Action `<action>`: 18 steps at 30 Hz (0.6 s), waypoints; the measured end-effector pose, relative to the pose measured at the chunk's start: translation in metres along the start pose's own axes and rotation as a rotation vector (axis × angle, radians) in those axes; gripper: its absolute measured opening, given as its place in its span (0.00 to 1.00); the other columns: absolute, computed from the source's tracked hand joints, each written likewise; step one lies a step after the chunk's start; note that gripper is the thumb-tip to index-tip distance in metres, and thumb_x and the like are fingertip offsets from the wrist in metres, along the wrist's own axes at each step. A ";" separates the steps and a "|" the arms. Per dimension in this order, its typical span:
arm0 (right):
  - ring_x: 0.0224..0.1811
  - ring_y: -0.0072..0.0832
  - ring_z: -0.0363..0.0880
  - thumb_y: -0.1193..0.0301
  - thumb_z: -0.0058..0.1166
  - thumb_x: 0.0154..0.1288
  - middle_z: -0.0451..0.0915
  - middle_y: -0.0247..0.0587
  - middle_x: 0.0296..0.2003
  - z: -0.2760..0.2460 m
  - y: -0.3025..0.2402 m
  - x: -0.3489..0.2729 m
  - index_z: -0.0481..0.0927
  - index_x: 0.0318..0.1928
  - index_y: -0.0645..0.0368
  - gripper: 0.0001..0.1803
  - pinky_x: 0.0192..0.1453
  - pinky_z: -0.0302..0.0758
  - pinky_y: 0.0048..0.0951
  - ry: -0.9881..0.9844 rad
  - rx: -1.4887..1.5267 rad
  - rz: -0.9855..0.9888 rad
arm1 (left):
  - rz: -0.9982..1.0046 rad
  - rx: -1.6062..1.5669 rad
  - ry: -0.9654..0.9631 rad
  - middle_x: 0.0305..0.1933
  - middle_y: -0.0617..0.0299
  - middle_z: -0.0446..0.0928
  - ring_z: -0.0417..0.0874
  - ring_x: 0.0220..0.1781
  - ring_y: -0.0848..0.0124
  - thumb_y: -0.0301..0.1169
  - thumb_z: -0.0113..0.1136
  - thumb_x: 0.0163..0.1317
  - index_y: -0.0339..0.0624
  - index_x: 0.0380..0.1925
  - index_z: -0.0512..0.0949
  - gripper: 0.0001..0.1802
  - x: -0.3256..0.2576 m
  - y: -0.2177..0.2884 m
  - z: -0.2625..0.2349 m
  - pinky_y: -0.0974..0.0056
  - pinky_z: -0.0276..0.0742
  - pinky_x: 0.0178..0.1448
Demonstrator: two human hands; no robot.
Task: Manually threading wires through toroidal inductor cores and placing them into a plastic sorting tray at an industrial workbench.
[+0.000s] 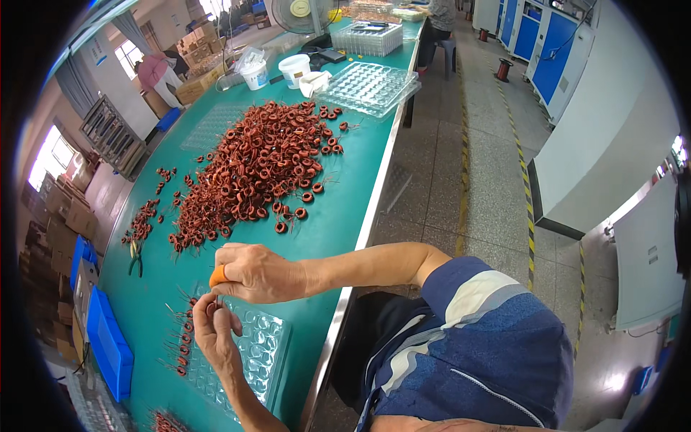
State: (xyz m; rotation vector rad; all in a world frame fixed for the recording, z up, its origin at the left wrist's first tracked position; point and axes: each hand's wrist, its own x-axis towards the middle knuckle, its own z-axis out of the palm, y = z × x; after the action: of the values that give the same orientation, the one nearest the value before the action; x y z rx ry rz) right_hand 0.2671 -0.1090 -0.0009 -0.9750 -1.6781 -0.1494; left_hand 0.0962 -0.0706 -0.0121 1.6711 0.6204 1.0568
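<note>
My left hand [216,333] is closed in a pinch on a small ring coil wound in red-brown wire, mostly covered by its fingers. Just above it, my right hand [255,275] is closed too, with an orange band [218,276] round one finger. Its fingertips meet over the left hand's; what they grip is hidden. Below the hands lies a clear plastic tray [265,353] with round pockets. Along its left side runs a row of ring coils [183,348] with wire leads sticking out. A large heap of similar coils [252,165] covers the green table [338,216] beyond.
Green-handled pliers [135,259] lie at the left, near a small group of coils [142,222]. Blue bins [108,345] stand along the left edge. Farther back are white tubs [294,70], clear trays [371,86] and a fan [299,14]. Another coil cluster [167,421] sits at the bottom.
</note>
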 end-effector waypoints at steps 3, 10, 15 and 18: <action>0.37 0.34 0.75 0.70 0.65 0.55 0.75 0.38 0.30 0.004 -0.003 0.002 0.82 0.30 0.60 0.07 0.40 0.73 0.34 0.004 0.168 0.057 | -0.044 -0.057 0.028 0.25 0.68 0.66 0.65 0.21 0.80 0.33 0.48 0.72 0.36 0.43 0.72 0.11 -0.007 0.011 -0.006 0.75 0.61 0.23; 0.39 0.23 0.79 0.73 0.55 0.65 0.81 0.38 0.36 0.002 0.019 0.009 0.81 0.40 0.64 0.08 0.47 0.74 0.24 -0.081 0.888 0.829 | -0.079 -0.153 0.131 0.26 0.65 0.69 0.68 0.20 0.78 0.33 0.48 0.71 0.37 0.38 0.72 0.09 0.006 0.024 0.012 0.73 0.64 0.24; 0.40 0.25 0.77 0.74 0.59 0.62 0.78 0.37 0.38 0.030 0.001 0.005 0.82 0.36 0.66 0.06 0.45 0.74 0.28 -0.029 0.276 0.366 | -0.065 0.018 0.201 0.24 0.67 0.70 0.68 0.21 0.81 0.29 0.49 0.70 0.38 0.40 0.72 0.06 0.007 -0.004 -0.010 0.73 0.63 0.24; 0.40 0.26 0.77 0.75 0.61 0.59 0.79 0.37 0.37 0.029 -0.002 0.009 0.81 0.35 0.64 0.06 0.43 0.74 0.26 0.081 0.073 0.041 | 0.001 0.056 0.201 0.24 0.68 0.69 0.67 0.21 0.82 0.29 0.49 0.71 0.38 0.40 0.71 0.06 0.003 -0.005 -0.009 0.73 0.63 0.24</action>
State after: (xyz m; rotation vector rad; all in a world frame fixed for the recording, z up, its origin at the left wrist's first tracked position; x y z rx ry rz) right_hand 0.2441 -0.0897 -0.0027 -0.9359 -1.5775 -0.0985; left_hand 0.0904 -0.0621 -0.0147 1.6245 0.7853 1.2283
